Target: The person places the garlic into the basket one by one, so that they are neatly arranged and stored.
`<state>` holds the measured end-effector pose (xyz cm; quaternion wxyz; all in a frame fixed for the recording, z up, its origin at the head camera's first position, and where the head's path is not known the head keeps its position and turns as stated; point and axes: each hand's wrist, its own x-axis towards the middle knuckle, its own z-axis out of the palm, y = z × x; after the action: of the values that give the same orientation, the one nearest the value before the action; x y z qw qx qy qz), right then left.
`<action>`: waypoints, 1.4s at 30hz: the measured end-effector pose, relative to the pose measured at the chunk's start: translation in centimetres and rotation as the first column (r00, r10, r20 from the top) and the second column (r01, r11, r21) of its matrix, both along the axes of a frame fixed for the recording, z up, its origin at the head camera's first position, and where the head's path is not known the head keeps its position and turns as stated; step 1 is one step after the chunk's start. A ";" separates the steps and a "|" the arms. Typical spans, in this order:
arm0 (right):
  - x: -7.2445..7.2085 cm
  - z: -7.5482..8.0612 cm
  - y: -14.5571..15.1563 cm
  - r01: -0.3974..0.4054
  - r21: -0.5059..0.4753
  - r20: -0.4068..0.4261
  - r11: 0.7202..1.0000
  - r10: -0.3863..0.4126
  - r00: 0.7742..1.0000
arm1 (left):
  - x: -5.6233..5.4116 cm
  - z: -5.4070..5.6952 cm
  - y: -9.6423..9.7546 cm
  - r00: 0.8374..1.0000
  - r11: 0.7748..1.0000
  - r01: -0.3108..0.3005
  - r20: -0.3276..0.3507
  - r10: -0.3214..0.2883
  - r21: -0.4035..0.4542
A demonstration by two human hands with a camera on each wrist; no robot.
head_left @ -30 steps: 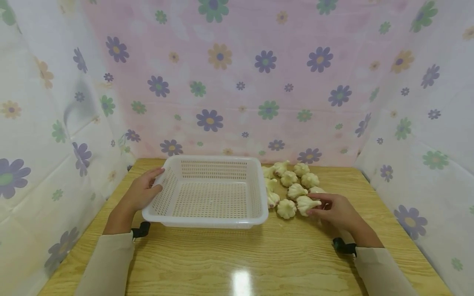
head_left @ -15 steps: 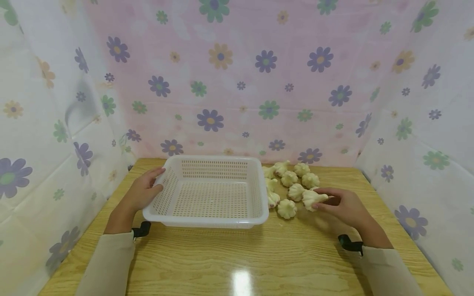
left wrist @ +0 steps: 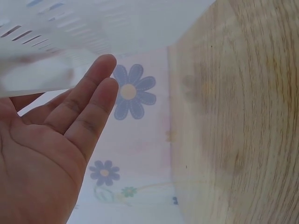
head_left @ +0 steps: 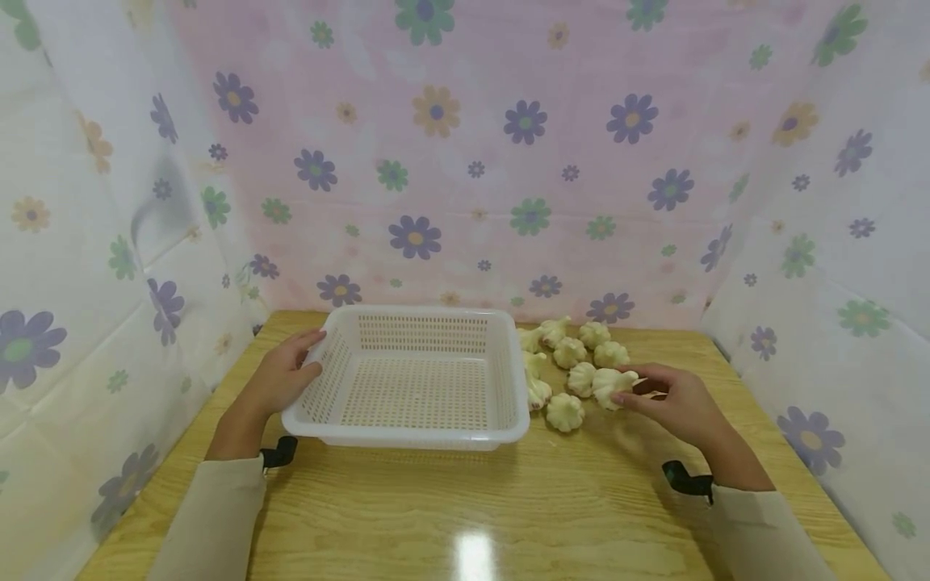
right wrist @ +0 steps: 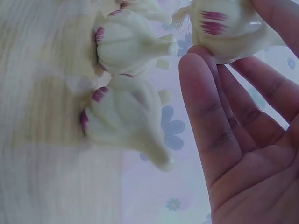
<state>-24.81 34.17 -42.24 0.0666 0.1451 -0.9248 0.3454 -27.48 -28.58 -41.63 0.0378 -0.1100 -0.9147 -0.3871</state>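
Note:
In the head view, my left hand (head_left: pixel 279 379) grips the left rim of a white plastic basket (head_left: pixel 404 437), thumb over the edge. The left wrist view shows several fingers stretched out beneath the rim of the basket (left wrist: pixel 46 86). Right of the basket, my right hand (head_left: pixel 676 403) pinches a garlic bulb (head_left: pixel 610 387) by its stem side between thumb and fingers. Seen from the right wrist, that garlic bulb (right wrist: pixel 229 35) has purple streaks and hangs apart from the bulbs on the table. Close by lie other garlic bulbs (head_left: pixel 565 412), one of them (head_left: pixel 580 378) right beside the held one.
Several more garlic bulbs (head_left: pixel 569 353) crowd against the basket's right side, towards the back of the wooden table (head_left: pixel 407 516). Flower-patterned cloth (head_left: pixel 465 202) encloses the table behind and along both sides. Slatted holes cover the basket's floor and walls.
My right hand has shifted a little right and away from me, carrying the garlic bulb with it. The left hand and the basket have stayed in place.

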 end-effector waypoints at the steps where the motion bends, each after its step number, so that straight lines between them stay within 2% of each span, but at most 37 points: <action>1: 0.0 0.1 0.0 -0.001 0.008 -0.012 1.000 0.002 1.000 | 0.0 0.0 0.0 1.000 1.000 0.003 0.004 -0.003 0.005; 6: -0.3 1.1 -0.5 -0.010 0.044 -0.042 0.999 0.012 0.999 | 0.1 0.1 0.2 1.000 1.000 0.017 0.011 -0.018 0.022; 13: -0.9 3.3 -2.3 0.002 0.087 -0.017 0.996 -0.001 1.000 | -0.3 0.0 0.2 1.000 1.000 0.017 -0.004 -0.017 0.009; 18: -1.7 4.2 -3.8 -0.013 0.046 0.019 0.999 0.013 1.000 | -0.3 -0.1 0.2 1.000 1.000 0.015 -0.007 -0.014 0.010; 26: -2.6 5.4 -5.6 -0.014 -0.078 0.093 0.997 0.021 0.995 | -0.1 0.0 0.4 1.000 1.000 0.016 0.001 -0.016 0.023; 31: -3.3 5.6 -6.6 -0.052 -0.094 0.079 0.994 0.059 0.995 | 0.0 0.2 0.4 1.000 0.999 0.024 0.004 -0.024 0.034; 42: -4.7 6.5 -9.7 -0.086 -0.045 0.020 0.995 0.087 0.996 | 0.0 -0.1 0.2 1.000 1.000 0.004 -0.001 -0.004 0.023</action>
<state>-29.53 24.50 -35.76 0.0447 0.1799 -0.9103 0.3700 -27.46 -28.40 -41.76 0.0386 -0.1114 -0.9100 -0.3975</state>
